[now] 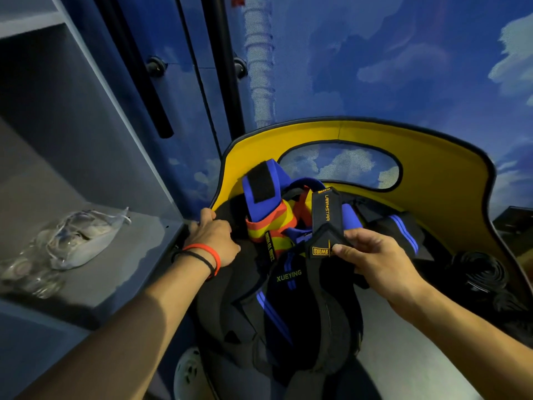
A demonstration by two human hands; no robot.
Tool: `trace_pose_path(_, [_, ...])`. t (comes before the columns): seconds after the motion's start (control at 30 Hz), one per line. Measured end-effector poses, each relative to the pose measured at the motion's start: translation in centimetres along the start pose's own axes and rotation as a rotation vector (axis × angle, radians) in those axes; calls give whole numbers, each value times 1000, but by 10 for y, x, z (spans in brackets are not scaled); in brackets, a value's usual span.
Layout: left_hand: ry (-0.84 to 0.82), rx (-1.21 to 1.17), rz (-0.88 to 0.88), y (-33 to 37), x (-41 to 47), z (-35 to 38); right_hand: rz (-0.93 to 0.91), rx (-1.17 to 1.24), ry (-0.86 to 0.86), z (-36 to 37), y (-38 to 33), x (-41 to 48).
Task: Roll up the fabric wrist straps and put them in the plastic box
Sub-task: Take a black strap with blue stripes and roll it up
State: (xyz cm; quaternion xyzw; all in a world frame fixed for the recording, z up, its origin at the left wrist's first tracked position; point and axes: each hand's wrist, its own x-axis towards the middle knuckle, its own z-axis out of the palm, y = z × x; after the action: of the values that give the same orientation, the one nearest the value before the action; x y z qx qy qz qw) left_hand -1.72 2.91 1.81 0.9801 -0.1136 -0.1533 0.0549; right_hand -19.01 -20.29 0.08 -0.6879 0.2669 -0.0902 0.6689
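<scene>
A heap of fabric wrist straps lies on a yellow-backed chair seat. My right hand (pixel 366 254) pinches a black strap with orange lettering (pixel 327 223) by its folded end, just above the heap. A blue strap with a black hook-and-loop patch (pixel 261 186) stands up behind, next to an orange and yellow striped strap (pixel 274 226). A black strap with blue stripes (pixel 284 287) hangs over the front. My left hand (pixel 215 236) rests on the dark left edge of the heap, fingers lying loosely. No plastic box is visible.
The chair's yellow backrest (pixel 432 168) curves round the heap at the back and right. A grey shelf (pixel 124 255) on the left holds a clear plastic bag (pixel 78 241). Blue cloud-patterned panels stand behind. A coiled black cable (pixel 480 272) lies at the right.
</scene>
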Motion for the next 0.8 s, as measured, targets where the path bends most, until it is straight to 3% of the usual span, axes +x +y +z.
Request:
trace_pose_path(0.13, [-12,-77,-39,-5,-4,-1,12,76,-27,4,-6,-3])
trace_pose_path(0.27, [138,-269,130,13,-22,-4,-24,35,17,7,-10,-5])
trace_pose_path(0.4, [287,-701,313,43,-53,3,-165,-214,92,9,-14,-6])
trace_pose_path(0.53, [206,-1083,339,69,-68,25,-113,-203,72,15,-24,-8])
trace_pose_path(0.63, [152,-1128,340,80,-72,34,-51,-167,73,13,-32,-8])
trace_pose_path(0.8, [68,-1001,451,85,-85,41,-3,-249,92,3,-33,-5])
